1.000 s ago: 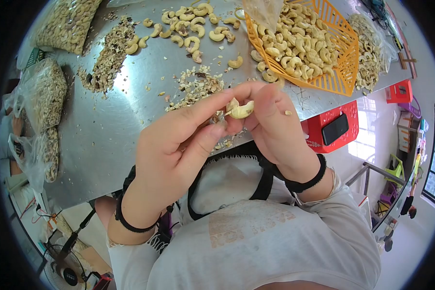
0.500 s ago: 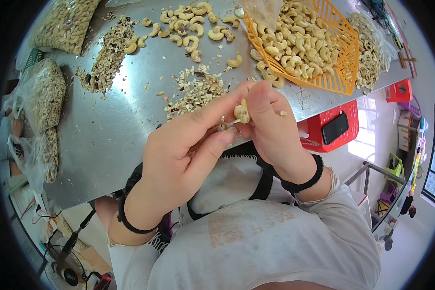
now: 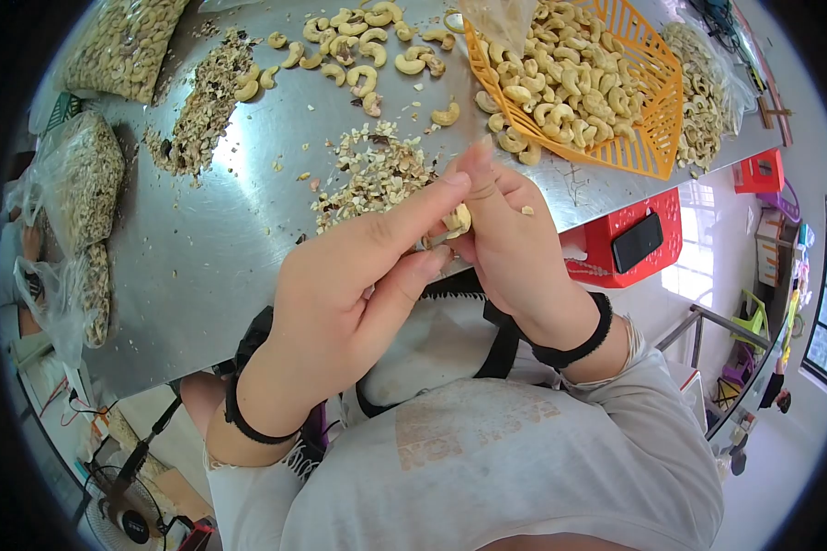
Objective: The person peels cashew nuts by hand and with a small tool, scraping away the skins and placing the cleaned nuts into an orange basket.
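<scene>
In front of my chest, above the table edge, both hands meet around one cashew (image 3: 457, 219). My right hand (image 3: 516, 234) pinches this pale nut between thumb and fingers. A thin metal blade (image 3: 437, 240) of a small tool touches the cashew; its handle is hidden inside my closed left hand (image 3: 335, 289). The left index finger reaches over to the right thumb. Just beyond my hands lies a pile of pale and brown cashew peelings (image 3: 377, 174). Loose whole cashews (image 3: 363, 78) are scattered farther back.
An orange plastic basket (image 3: 657, 138) heaped with cashews stands at right, near a bag of nuts (image 3: 694, 101). Bags of nuts (image 3: 124, 46) and fragments (image 3: 96, 184) line the left. A phone (image 3: 637, 244) lies on a red stool (image 3: 606, 225) beside the metal table (image 3: 202, 275).
My left index finger has come over the cashew onto the right thumb, covering more of the nut and blade. Both hands have shifted slightly.
</scene>
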`<action>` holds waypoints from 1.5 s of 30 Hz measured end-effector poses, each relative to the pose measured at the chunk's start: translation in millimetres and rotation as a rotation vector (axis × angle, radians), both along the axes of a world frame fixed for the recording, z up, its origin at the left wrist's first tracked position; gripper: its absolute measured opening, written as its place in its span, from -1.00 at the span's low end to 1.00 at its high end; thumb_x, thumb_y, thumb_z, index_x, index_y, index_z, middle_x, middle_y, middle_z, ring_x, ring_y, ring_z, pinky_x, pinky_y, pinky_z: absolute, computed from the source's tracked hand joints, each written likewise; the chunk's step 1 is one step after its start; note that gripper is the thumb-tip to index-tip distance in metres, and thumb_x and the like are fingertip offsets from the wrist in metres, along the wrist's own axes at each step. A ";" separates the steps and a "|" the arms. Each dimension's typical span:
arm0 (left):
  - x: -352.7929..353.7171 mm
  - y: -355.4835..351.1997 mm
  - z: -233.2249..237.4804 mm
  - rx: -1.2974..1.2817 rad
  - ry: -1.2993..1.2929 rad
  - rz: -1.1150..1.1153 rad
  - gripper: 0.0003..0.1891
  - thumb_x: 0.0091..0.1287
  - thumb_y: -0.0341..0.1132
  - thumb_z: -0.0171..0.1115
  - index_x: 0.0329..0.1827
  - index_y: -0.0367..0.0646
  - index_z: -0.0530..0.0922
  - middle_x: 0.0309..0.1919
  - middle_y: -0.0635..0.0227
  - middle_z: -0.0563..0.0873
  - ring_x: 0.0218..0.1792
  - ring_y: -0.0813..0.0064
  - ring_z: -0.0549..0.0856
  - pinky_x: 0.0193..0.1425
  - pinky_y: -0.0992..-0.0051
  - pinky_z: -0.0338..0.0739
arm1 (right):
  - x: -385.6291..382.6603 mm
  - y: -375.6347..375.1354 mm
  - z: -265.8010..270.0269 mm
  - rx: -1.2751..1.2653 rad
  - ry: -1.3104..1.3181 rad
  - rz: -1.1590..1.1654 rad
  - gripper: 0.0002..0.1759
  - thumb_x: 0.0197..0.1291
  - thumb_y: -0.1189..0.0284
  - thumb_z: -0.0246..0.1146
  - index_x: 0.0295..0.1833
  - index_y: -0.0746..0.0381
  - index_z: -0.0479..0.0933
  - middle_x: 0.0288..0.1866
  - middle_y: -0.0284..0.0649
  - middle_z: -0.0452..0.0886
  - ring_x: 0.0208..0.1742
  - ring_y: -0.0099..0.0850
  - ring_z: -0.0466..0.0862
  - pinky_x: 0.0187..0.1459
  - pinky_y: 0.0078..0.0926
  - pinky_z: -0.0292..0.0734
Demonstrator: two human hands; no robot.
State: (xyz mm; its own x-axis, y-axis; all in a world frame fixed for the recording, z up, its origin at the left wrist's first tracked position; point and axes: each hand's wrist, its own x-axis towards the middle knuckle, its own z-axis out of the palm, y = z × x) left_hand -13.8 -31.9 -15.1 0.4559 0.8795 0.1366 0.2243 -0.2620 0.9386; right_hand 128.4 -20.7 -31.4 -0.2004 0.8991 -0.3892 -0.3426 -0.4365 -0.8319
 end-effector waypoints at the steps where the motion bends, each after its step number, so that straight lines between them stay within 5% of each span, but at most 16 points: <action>1: -0.2 0.2 0.9 -0.006 0.023 0.003 -0.62 0.17 -0.53 0.00 0.10 -0.28 0.34 -0.37 0.35 0.56 -0.37 0.65 0.52 -0.26 0.69 0.38 | 0.5 -0.3 -0.3 0.022 -0.001 0.007 -0.50 0.15 -0.02 -0.06 -0.47 0.22 0.41 -0.64 -0.46 0.36 -0.66 -0.75 0.29 -0.64 -0.81 0.16; 11: -7.5 0.5 2.6 -0.235 -0.054 0.203 -0.70 0.15 -0.53 0.04 -0.02 -0.23 0.46 -0.27 0.26 0.60 -0.33 0.61 0.56 -0.23 0.68 0.40 | 8.5 1.9 -2.9 0.088 0.151 0.129 -0.68 0.17 0.24 0.05 -0.27 0.33 0.45 -0.51 -0.37 0.46 -0.52 -0.70 0.41 -0.50 -0.80 0.34; 20: -5.3 -0.5 1.0 -0.251 -0.077 0.224 -0.64 0.16 -0.54 0.03 0.07 -0.25 0.37 -0.33 0.35 0.59 -0.41 0.71 0.50 -0.31 0.73 0.38 | 13.8 6.1 -8.7 -0.009 0.393 0.167 -0.72 0.16 0.27 0.06 -0.27 0.30 0.43 -0.55 -0.33 0.48 -0.55 -0.62 0.48 -0.47 -0.73 0.42; 31: 0.1 3.5 -8.2 0.316 0.149 0.135 -0.52 0.01 -0.58 0.10 0.08 -0.19 0.37 -0.42 0.23 0.58 -0.49 0.34 0.56 -0.42 0.54 0.43 | 15.0 6.0 -0.6 -0.100 0.391 0.149 -0.72 0.17 0.25 0.05 -0.33 0.27 0.42 -0.61 -0.33 0.47 -0.63 -0.64 0.44 -0.56 -0.75 0.38; 45: 0.1 6.1 -12.5 0.589 0.200 0.178 -0.61 -0.04 -0.62 0.10 -0.06 -0.24 0.49 -0.39 0.27 0.62 -0.49 0.45 0.57 -0.43 0.61 0.43 | 10.2 2.4 -3.1 -0.100 0.413 0.095 -0.73 0.17 0.27 0.05 -0.38 0.28 0.41 -0.64 -0.34 0.45 -0.69 -0.66 0.40 -0.60 -0.76 0.34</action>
